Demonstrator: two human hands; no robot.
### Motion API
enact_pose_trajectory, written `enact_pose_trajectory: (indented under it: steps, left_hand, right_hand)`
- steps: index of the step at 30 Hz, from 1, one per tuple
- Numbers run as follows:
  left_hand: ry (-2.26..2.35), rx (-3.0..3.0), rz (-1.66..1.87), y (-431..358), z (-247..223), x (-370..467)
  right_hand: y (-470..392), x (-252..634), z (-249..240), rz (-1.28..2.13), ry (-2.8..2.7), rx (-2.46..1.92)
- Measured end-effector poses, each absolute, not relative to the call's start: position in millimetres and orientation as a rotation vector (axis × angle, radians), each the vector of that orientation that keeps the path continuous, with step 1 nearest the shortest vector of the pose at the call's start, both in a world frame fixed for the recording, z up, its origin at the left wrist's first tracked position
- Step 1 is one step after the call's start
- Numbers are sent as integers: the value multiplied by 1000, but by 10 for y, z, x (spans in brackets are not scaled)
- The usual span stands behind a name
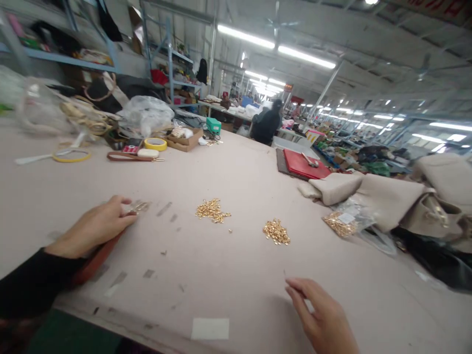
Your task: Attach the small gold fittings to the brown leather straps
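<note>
My left hand [98, 223] is closed around a brown leather strap [105, 253], which runs back beneath the palm toward the wrist. Gold-coloured metal hardware [140, 206] sticks out past its fingertips, blurred. At the lower right, my right hand [320, 312] pinches thumb and fingers together over the table; a thin dark sliver shows at the fingertips, too small to name. Between the hands lie a loose pile of small gold metal pieces [212, 210] and a tighter gold pile [276, 232], the latter nearer my right hand. One stray gold piece [230, 231] rests between them.
Beige bags [391, 196] and a plastic bag of gold pieces [341, 223] lie at the right. A hammer [309, 160] rests on a red sheet [295, 163]. Yellow tape [155, 143], a cardboard box [186, 140] and another strap [129, 156] sit at the back left. A person [267, 123] sits beyond.
</note>
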State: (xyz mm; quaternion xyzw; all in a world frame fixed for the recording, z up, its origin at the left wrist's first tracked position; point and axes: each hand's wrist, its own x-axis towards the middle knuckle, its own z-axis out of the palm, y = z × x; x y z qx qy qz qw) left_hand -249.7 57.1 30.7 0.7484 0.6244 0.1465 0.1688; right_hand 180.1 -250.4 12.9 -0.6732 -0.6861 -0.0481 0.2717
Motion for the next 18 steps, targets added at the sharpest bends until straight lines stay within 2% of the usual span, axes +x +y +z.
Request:
enact_pose_trajectory:
  steps: [4,7,12,18]
  left_hand:
    - [1585,1606,708,342,625,-2335]
    - [1454,1437,867,272,762,-2240]
    - [1234,1310,921,298,732,-2091]
    - [980,1125,764,306,582,-1970]
  right_hand:
    - [-1595,1155,190,119,-2008,-1782]
    - [-1178,647,179,234,-2173,-1577]
    - [-715,-11,73,-58,-2495,-1148]
    - [-493,-267,-17,-224,-2667,-1021]
